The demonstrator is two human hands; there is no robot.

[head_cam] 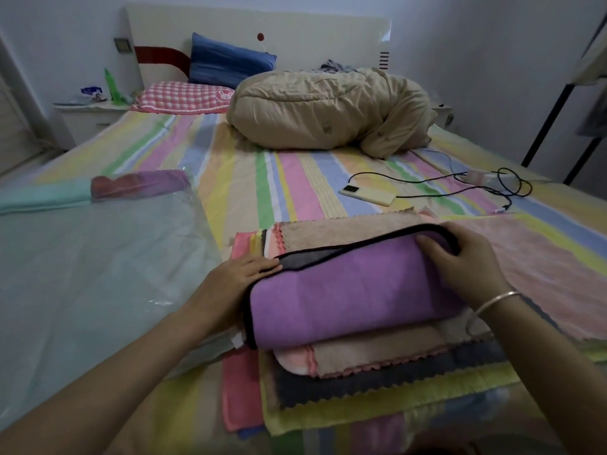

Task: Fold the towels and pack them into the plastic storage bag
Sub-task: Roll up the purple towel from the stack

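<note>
A purple towel (345, 290) with black trim lies folded over on top of a stack of flat towels (377, 376) on the striped bed. My left hand (230, 280) holds its left edge, fingers curled over the black trim. At the towel's far right corner, my right hand (466, 261) grips the folded edge. The clear plastic storage bag (98, 274) spreads across the bed to the left. Inside its far end lie folded towels (138, 183), one purple and one reddish.
A teal cloth (42, 195) lies at the bag's far left end. A phone (368, 194) on a black cable and a power strip (486, 178) sit beyond the stack. A bundled beige quilt (328, 113) and pillows lie at the headboard.
</note>
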